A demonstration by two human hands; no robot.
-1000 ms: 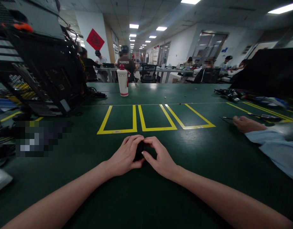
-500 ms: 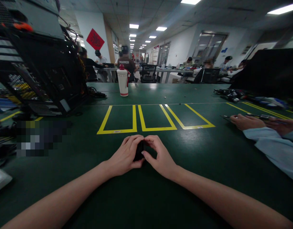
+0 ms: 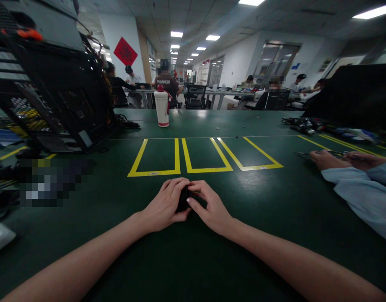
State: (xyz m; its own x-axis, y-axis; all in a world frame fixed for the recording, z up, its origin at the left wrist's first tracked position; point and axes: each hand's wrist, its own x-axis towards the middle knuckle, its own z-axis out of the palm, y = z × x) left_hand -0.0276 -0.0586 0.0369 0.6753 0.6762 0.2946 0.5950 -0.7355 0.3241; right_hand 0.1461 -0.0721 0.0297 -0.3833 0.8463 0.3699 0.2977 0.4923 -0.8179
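A small black object [image 3: 183,199] stands on the green table [image 3: 186,260], largely hidden between my two hands. My left hand [image 3: 166,203] is wrapped round its left side, fingers over the top and thumb at the near edge. From the right, my right hand [image 3: 210,207] grips it with fingertips at the top and thumb on its near right side. What the object is cannot be made out. Just beyond my hands, yellow tape [image 3: 208,170] marks three open-topped boxes on the table.
A white cup with a red lid [image 3: 161,108] stands at the back. On the left are a black computer case [image 3: 73,96] and cables. Another person's hands [image 3: 327,160] hold a thin tool at the right. A white object [image 3: 1,237] lies at the left edge.
My right fingers have shifted very slightly on the black object. The other person's hands at the right have moved a little to the right.
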